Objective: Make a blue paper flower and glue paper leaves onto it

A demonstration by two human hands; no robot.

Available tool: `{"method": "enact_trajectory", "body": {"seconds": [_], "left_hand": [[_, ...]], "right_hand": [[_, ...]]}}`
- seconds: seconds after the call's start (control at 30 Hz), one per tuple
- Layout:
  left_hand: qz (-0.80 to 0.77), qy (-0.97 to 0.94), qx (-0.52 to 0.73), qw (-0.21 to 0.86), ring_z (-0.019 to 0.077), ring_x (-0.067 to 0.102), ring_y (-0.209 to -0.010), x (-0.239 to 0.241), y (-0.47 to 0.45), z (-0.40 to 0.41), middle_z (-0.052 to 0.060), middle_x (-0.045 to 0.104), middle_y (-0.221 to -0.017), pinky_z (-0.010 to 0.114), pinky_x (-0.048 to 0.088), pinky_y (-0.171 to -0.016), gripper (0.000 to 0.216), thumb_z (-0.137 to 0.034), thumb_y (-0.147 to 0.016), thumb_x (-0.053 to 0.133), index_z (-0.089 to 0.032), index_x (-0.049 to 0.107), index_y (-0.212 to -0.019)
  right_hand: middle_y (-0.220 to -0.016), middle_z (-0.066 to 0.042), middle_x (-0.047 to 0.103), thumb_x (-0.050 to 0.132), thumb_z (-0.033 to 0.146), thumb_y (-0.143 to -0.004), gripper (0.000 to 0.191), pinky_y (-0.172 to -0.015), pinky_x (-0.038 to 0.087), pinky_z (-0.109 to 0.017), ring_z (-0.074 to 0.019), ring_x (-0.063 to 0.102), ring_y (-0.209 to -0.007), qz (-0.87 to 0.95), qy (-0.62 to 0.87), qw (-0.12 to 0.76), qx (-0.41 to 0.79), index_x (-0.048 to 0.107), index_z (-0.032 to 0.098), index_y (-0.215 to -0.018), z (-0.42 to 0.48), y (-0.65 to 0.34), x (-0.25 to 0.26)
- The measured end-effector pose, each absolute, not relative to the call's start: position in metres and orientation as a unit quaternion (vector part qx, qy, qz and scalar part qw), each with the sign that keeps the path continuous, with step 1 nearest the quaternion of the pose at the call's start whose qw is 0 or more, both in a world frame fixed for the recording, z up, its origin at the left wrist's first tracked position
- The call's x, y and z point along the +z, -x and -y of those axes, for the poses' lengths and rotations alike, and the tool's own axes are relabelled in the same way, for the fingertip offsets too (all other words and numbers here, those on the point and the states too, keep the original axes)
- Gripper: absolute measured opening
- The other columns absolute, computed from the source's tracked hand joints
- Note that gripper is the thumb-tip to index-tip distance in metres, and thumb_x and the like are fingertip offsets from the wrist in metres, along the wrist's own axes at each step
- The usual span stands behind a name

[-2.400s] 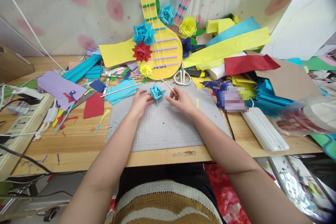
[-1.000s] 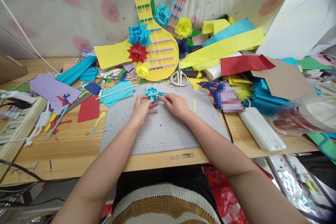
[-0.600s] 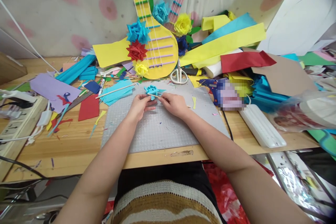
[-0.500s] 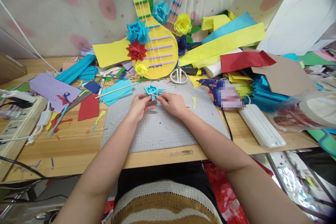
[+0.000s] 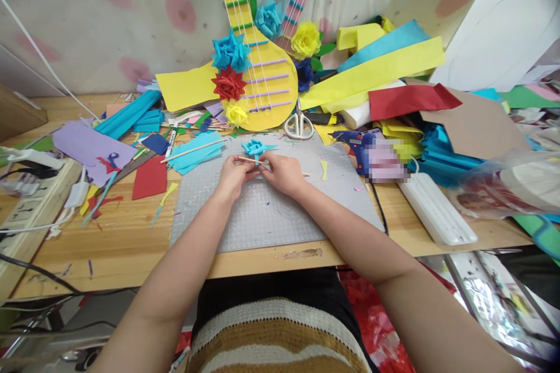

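Observation:
Above the cutting mat, a small blue paper flower with pointed petals sits at the fingertips of both hands. My left hand is closed at its lower left side; the exact grip is hidden behind the fingers. A thin wooden stick lies crosswise just below the petals, its left end by my left thumb. My right hand pinches the right part of this stick. A long pointed blue petal sticks out to the right over the right fingers.
A yellow paper guitar with paper flowers stands behind the mat, near white-handled scissors. A blue glue gun and a white power strip lie at right. Blue sheets, red paper and scraps cover the left.
The stick has dropped from the flower's middle to below its petals and now reaches toward my left thumb. My right hand has shifted slightly left; the flower stays between the hands.

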State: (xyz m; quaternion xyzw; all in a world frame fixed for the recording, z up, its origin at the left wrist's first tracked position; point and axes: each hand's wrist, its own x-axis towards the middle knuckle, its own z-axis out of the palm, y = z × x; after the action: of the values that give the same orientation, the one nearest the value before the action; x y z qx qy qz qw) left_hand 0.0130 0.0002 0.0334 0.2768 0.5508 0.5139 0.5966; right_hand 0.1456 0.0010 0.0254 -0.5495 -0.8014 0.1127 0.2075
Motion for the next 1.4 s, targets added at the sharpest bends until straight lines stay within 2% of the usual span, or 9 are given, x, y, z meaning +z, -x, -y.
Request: {"method": "enact_trajectory", "body": {"seconds": [0.2,0.4,0.6,0.7,0.9,1.1,1.27,1.33,1.4], "left_hand": [[-0.557,-0.271,0.530,0.579,0.0096,0.060,-0.056,0.034,-0.016,0.002,-0.002,0.058,-0.066,0.035,0.053,-0.072,0.025,-0.006,-0.064,0.064,-0.016,0.042,-0.070],[-0.556,-0.272,0.539,0.571,0.0080,0.059,-0.056,0.034,-0.018,0.001,-0.002,0.058,-0.065,0.033,0.053,-0.073,0.023,-0.001,-0.063,0.061,-0.015,0.043,-0.067],[-0.565,-0.332,0.539,0.529,0.0092,0.058,-0.057,0.021,-0.021,0.001,-0.003,0.057,-0.065,0.027,0.052,-0.065,0.022,-0.005,-0.061,0.062,-0.016,0.045,-0.070],[-0.584,-0.452,0.513,0.437,0.0117,0.059,-0.062,0.015,-0.020,0.003,-0.002,0.059,-0.072,0.026,0.049,-0.063,0.021,-0.010,-0.063,0.061,-0.019,0.047,-0.076],[-0.648,-0.645,0.356,0.193,0.0163,0.058,-0.069,0.020,-0.016,0.006,0.000,0.062,-0.076,0.027,0.042,-0.065,0.020,-0.018,-0.068,0.061,-0.022,0.052,-0.085],[-0.655,-0.700,0.274,0.077,0.0166,0.057,-0.079,0.029,-0.017,0.009,0.001,0.063,-0.084,0.025,0.038,-0.066,0.006,-0.025,-0.077,0.053,-0.023,0.055,-0.082],[-0.669,-0.681,0.289,0.075,0.0163,0.058,-0.078,0.029,-0.017,0.012,0.002,0.063,-0.083,0.026,0.037,-0.066,0.007,-0.024,-0.077,0.052,-0.023,0.056,-0.083],[-0.684,-0.652,0.303,0.125,0.0163,0.058,-0.072,0.026,-0.018,0.011,0.002,0.063,-0.075,0.026,0.037,-0.064,0.006,-0.026,-0.075,0.054,-0.022,0.057,-0.077],[-0.683,-0.612,0.331,0.224,0.0145,0.055,-0.062,0.023,-0.020,0.009,0.001,0.060,-0.066,0.025,0.037,-0.058,0.007,-0.026,-0.074,0.054,-0.020,0.056,-0.071]], "right_hand": [[-0.083,-0.002,0.067,0.042,0.035,-0.083,0.025,-0.061,0.033,-0.026,-0.0180,0.059,-0.077,0.798,0.559,0.201,0.103,0.058,0.024,-0.099,-0.005,-0.144,0.024],[-0.087,-0.004,0.067,0.041,0.035,-0.083,0.027,-0.063,0.034,-0.027,-0.0196,0.059,-0.080,0.800,0.562,0.187,0.098,0.058,0.023,-0.101,-0.005,-0.142,0.025],[-0.084,-0.004,0.067,0.042,0.032,-0.082,0.025,-0.061,0.033,-0.027,-0.0194,0.060,-0.078,0.798,0.560,0.200,0.097,0.058,0.022,-0.098,-0.006,-0.142,0.024],[-0.080,-0.003,0.067,0.043,0.032,-0.081,0.023,-0.060,0.032,-0.026,-0.0185,0.059,-0.074,0.794,0.561,0.212,0.100,0.059,0.022,-0.095,-0.005,-0.143,0.024],[-0.069,0.000,0.063,0.046,0.032,-0.078,0.020,-0.057,0.030,-0.024,-0.0145,0.056,-0.063,0.785,0.550,0.249,0.140,0.061,0.022,-0.088,-0.001,-0.148,0.026],[-0.065,0.001,0.061,0.047,0.031,-0.077,0.020,-0.056,0.029,-0.023,-0.0122,0.052,-0.059,0.774,0.554,0.263,0.158,0.062,0.022,-0.085,0.002,-0.155,0.027],[-0.065,0.001,0.060,0.048,0.030,-0.076,0.019,-0.056,0.029,-0.023,-0.0121,0.051,-0.058,0.774,0.555,0.263,0.156,0.062,0.021,-0.085,0.002,-0.155,0.026],[-0.064,0.001,0.060,0.048,0.030,-0.076,0.019,-0.056,0.029,-0.023,-0.0120,0.051,-0.057,0.775,0.555,0.259,0.156,0.062,0.021,-0.085,0.002,-0.155,0.027],[-0.064,0.001,0.060,0.048,0.029,-0.076,0.019,-0.056,0.030,-0.023,-0.0119,0.051,-0.057,0.775,0.555,0.258,0.157,0.062,0.021,-0.085,0.002,-0.155,0.028]]}}
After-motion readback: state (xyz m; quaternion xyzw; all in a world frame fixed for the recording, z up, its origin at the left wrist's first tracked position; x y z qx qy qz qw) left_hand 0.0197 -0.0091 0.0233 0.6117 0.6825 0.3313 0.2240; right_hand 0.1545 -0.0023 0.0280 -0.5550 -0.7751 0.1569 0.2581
